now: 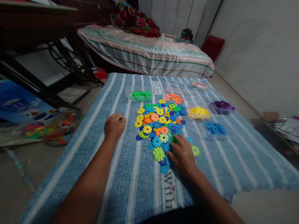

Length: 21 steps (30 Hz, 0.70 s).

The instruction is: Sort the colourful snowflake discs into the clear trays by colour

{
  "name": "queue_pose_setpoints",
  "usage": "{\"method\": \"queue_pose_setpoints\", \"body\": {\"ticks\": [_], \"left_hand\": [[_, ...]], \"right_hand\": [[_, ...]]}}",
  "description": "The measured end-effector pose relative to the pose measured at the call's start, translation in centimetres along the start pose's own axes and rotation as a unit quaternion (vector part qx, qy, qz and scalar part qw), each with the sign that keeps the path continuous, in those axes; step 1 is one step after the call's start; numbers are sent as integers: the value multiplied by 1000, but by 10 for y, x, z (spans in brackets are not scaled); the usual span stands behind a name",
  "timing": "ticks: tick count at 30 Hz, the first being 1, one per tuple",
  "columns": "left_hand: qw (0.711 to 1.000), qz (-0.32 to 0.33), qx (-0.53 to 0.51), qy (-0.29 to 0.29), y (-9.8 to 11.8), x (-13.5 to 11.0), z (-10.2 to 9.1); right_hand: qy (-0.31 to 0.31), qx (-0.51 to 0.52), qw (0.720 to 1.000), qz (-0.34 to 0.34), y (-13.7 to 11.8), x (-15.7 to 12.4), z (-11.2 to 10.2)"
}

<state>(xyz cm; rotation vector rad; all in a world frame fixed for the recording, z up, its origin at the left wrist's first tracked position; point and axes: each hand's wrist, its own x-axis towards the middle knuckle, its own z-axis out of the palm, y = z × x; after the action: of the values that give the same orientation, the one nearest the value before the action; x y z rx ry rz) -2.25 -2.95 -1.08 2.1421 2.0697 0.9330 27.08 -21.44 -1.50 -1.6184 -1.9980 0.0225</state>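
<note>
A loose pile of notched, flower-shaped plastic discs (163, 119) in blue, yellow, orange and green lies on the striped blue tablecloth (130, 186). My right hand (183, 154) reaches into the near right side of the pile, fingers spread over blue and green pieces. Beside its fingertips sits a dark green disc (173, 140), partly covered. To the left of the pile, my left hand (115, 126) rests on the cloth, curled into a fist. A small dark blue spot shows between its thumb and finger; whether that is a piece or the cloth is unclear.
Clear plastic tubs hold sorted discs: green (140, 96), orange (174, 98), yellow (198, 112), purple (222, 106) and blue (215, 128). A light green disc (195, 150) lies right of my right hand. Beyond the table stands a bed (149, 56); a bag of colourful pieces (58, 132) is at left.
</note>
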Motion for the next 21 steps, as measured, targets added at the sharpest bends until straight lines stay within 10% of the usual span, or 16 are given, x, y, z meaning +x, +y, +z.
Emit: {"method": "queue_pose_setpoints", "body": {"ticks": [21], "left_hand": [[1000, -1, -1, 5, -3, 3, 1]], "right_hand": [[74, 122, 989, -42, 8, 6, 1]]}}
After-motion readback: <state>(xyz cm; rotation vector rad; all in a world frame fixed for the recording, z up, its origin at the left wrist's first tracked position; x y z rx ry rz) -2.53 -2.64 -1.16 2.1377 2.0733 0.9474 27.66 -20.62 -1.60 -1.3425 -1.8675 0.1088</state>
